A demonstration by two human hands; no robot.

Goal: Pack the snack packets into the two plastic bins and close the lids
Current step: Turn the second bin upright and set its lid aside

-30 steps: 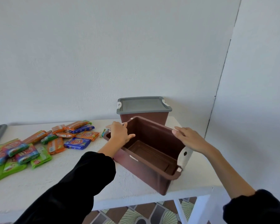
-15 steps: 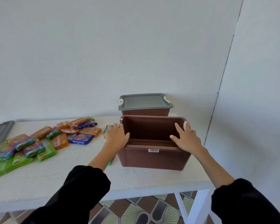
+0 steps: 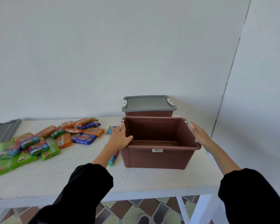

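An open brown bin [image 3: 158, 159] stands upright on the white table [image 3: 55, 178], its inside bare. My left hand [image 3: 119, 138] holds its left rim, thumb inside and fingers outside. My right hand [image 3: 199, 135] lies flat against the bin's right end by the white latch, fingers straight. Behind it stands a second brown bin [image 3: 149, 113] with a grey lid [image 3: 148, 104] on top. Several orange, green and blue snack packets [image 3: 39, 143] lie spread on the left of the table. One packet [image 3: 113, 159] lies beside the open bin under my left forearm.
A loose grey lid [image 3: 3, 131] lies at the table's far left edge. White walls stand close behind and to the right of the table. The table's front edge runs just below the open bin, with patterned floor tiles [image 3: 136, 210] beneath.
The open bin, tilted and slanted a second ago, now stands upright and square to the table edge. Both hands have moved to its two ends.
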